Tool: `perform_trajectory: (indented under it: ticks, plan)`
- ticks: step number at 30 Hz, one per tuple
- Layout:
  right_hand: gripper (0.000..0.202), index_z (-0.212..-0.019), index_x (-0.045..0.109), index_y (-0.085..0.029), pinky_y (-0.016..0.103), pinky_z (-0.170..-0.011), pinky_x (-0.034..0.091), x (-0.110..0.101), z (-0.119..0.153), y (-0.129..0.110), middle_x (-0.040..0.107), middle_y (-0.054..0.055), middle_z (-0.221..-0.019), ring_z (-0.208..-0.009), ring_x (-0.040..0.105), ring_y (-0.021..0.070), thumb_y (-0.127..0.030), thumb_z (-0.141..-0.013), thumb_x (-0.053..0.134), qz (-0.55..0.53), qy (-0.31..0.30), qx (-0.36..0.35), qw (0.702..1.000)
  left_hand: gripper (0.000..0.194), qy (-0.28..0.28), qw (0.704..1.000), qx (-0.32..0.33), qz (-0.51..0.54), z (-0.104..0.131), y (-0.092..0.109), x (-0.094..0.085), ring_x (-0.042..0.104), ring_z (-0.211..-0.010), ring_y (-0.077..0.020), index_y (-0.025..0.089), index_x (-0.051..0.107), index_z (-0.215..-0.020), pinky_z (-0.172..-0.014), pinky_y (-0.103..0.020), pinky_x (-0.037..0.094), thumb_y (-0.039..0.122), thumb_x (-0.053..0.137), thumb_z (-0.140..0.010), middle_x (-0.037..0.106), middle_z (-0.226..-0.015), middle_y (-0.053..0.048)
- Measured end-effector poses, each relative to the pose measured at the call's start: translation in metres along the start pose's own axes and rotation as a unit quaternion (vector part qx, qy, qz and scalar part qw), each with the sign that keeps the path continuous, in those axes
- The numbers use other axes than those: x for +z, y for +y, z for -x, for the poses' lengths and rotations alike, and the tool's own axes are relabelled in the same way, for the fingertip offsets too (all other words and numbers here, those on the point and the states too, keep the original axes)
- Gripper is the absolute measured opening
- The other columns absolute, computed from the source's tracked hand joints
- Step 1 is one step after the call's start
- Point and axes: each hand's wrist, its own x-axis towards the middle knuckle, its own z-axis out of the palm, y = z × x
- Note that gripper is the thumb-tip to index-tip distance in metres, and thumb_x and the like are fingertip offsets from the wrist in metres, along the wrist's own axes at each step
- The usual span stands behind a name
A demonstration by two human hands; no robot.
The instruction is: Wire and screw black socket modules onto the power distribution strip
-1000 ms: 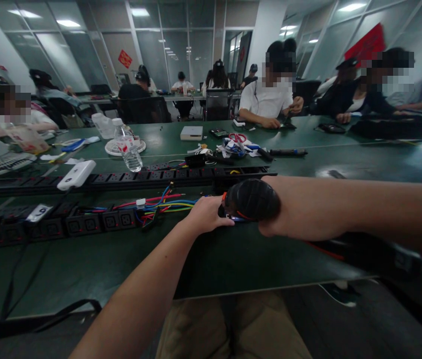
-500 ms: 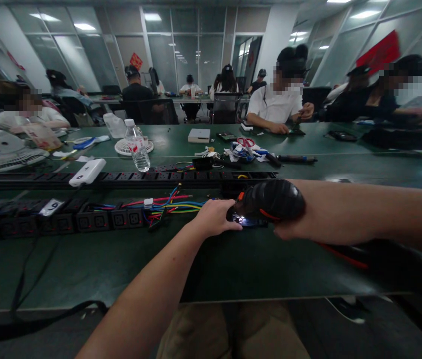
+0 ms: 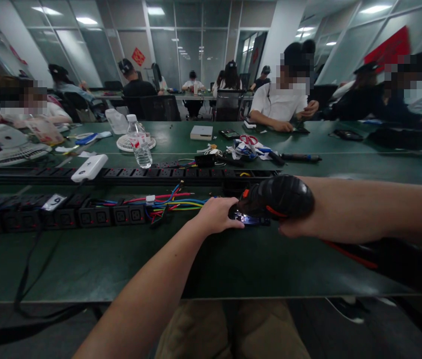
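Bench with power tool in use at centre right, shared workroom behind.
Dark green table (image 3: 270,269), glossy, spans the frame; glass-panelled wall (image 3: 192,50) and seated people occupy the upper part. Containers, upper left: clear bottle (image 3: 139,144) with red-marked label, translucent jug (image 3: 116,121) and printed bag (image 3: 44,130); contents cannot be made out. Black socket strip (image 3: 91,217), centre left, ends in loose coloured wires (image 3: 175,203). The right hand (image 3: 293,230) is closed around the black-and-orange power tool (image 3: 278,198), fingertips hidden. The left hand (image 3: 216,216), beside the lit part (image 3: 248,219) below the tool's nose, has thumb and forefinger spread; whether it pinches anything cannot be told.
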Motion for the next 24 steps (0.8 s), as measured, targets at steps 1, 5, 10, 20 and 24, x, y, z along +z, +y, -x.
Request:
perform_trajectory:
  ticks: [1, 5, 10, 20, 24]
  plan:
    - [0.038, -0.108, 0.066, -0.023, 0.032, -0.068, 0.05, -0.0014, 0.0008, -0.0016, 0.069, 0.0, -0.089, -0.078, 0.064, 0.02, -0.022, -0.07, 0.069, -0.001, -0.01, 0.009, 1.0, 0.054, -0.001, 1.0, -0.002, 0.001, 0.0001, 0.0, -0.0002, 0.065, -0.101, -0.0285, 0.02, 0.062, -0.114, -0.086, -0.038, 0.049, 0.055, 0.071, -0.074, 0.07, -0.11, -0.009]
    - [0.044, -0.115, 0.061, -0.025, 0.034, -0.073, 0.05, -0.003, 0.0007, -0.0017, 0.068, -0.002, -0.095, -0.084, 0.065, 0.0209, -0.021, -0.071, 0.068, -0.015, -0.027, 0.0, 1.0, 0.054, -0.006, 1.0, -0.009, 0.001, 0.0001, 0.0002, -0.0003, 0.065, -0.102, -0.0288, 0.019, 0.062, -0.114, -0.087, -0.038, 0.048, 0.055, 0.072, -0.074, 0.07, -0.109, -0.009]
    - [0.034, -0.105, 0.063, -0.021, 0.033, -0.072, 0.05, -0.0028, 0.001, 0.0018, 0.069, -0.002, -0.096, -0.085, 0.065, 0.0207, -0.021, -0.071, 0.068, -0.025, -0.027, -0.006, 0.999, 0.052, -0.007, 1.0, 0.002, 0.01, 0.0, 0.0005, -0.0007, 0.064, -0.103, -0.0272, 0.02, 0.062, -0.114, -0.089, -0.038, 0.048, 0.054, 0.071, -0.076, 0.07, -0.11, -0.008]
    - [0.031, -0.101, 0.064, -0.021, 0.032, -0.065, 0.047, -0.0024, -0.0009, -0.0007, 0.069, 0.0, -0.088, -0.077, 0.064, 0.0211, -0.021, -0.07, 0.067, -0.02, -0.021, 0.0, 1.0, 0.055, -0.004, 1.0, -0.005, -0.004, 0.0009, 0.0007, -0.0015, 0.065, -0.1, -0.0285, 0.019, 0.062, -0.114, -0.085, -0.038, 0.048, 0.057, 0.07, -0.075, 0.07, -0.108, -0.009]
    - [0.034, -0.104, 0.063, -0.021, 0.031, -0.069, 0.048, -0.0054, 0.0034, -0.0072, 0.069, -0.001, -0.087, -0.079, 0.064, 0.0199, -0.018, -0.071, 0.068, -0.023, -0.018, 0.009, 1.0, 0.053, -0.003, 1.0, -0.002, 0.005, 0.0007, 0.0005, -0.0012, 0.065, -0.102, -0.0272, 0.02, 0.062, -0.114, -0.087, -0.036, 0.048, 0.056, 0.07, -0.076, 0.07, -0.108, -0.008]
